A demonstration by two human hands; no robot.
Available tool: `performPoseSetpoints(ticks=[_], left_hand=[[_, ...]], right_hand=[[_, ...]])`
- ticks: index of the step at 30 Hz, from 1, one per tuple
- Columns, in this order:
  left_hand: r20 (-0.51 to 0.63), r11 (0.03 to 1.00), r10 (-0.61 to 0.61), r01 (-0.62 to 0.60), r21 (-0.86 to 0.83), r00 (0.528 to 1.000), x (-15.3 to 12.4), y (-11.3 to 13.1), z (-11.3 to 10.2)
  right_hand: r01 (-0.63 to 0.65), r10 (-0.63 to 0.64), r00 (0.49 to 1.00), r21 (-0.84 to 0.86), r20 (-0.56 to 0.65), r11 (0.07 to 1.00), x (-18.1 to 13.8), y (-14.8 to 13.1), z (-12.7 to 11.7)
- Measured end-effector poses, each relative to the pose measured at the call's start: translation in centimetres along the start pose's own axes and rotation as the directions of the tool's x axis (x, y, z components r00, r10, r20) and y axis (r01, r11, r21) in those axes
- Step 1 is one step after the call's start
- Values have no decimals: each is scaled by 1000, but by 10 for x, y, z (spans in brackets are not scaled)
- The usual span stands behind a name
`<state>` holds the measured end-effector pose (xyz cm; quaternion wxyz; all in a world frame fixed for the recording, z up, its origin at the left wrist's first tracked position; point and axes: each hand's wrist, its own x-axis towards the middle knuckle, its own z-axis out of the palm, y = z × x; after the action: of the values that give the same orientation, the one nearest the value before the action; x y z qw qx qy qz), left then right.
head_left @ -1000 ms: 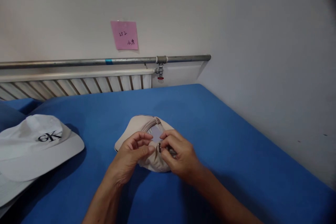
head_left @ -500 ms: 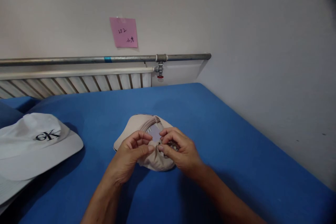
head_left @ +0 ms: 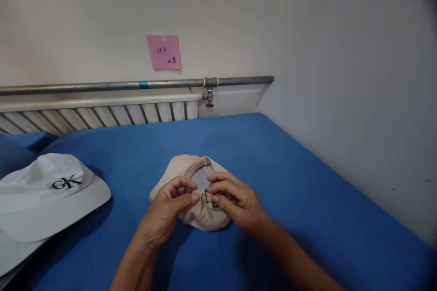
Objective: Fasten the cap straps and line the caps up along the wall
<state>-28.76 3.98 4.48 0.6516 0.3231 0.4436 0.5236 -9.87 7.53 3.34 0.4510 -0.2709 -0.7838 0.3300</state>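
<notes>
A beige baseball cap [head_left: 209, 219] lies on the blue-covered surface in front of me, its brim pointing to the far left and its inside partly showing. My left hand [head_left: 170, 202] pinches the cap's back edge, left of a small metal buckle [head_left: 208, 197]. On the other side of the buckle, my right hand [head_left: 237, 198] is closed on the cap's strap, thumb against the fingers. Part of the strap is hidden behind the right fingers.
White caps [head_left: 58, 195], one with black letters, are stacked at the left on the blue sheet [head_left: 273, 168]. Behind run a metal pipe [head_left: 109, 86] with a red-handled valve and a radiator [head_left: 129, 113]. A pink note [head_left: 164, 52] is stuck on the wall.
My right fingers have shifted slightly right of the buckle, which shows more plainly now. The whole view has tipped up a little. Both hands remain on the beige cap.
</notes>
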Motion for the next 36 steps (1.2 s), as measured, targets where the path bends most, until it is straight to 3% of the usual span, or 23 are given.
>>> performPoseSetpoints(ticks=[7,12,18,21,23,29,36], left_hand=[[38,999,15,-16,42,999,0,-2,-4],[78,994,29,-37,107,997,1,-6,-5],[61,990,35,-44,137,997,0,-4,-3],[84,988,23,-36,153,996,1,-4,-4],[84,987,17,-30,157,996,2,-4,-6],[126,985,34,-54,165,991,0,-2,-12],[204,986,-29,-5,166,979,-2,5,-18]], right_hand=[[47,-50,999,-155,-15,987,-3,-5,6],[42,-40,999,-128,20,991,-3,-3,10],[-106,106,994,-71,-4,992,-2,-3,13],[-245,246,969,-9,33,969,0,-3,13],[-273,272,961,-3,57,962,1,-4,12],[-162,162,982,-9,98,987,1,-9,6],[-7,25,991,-137,128,990,-5,-7,7]])
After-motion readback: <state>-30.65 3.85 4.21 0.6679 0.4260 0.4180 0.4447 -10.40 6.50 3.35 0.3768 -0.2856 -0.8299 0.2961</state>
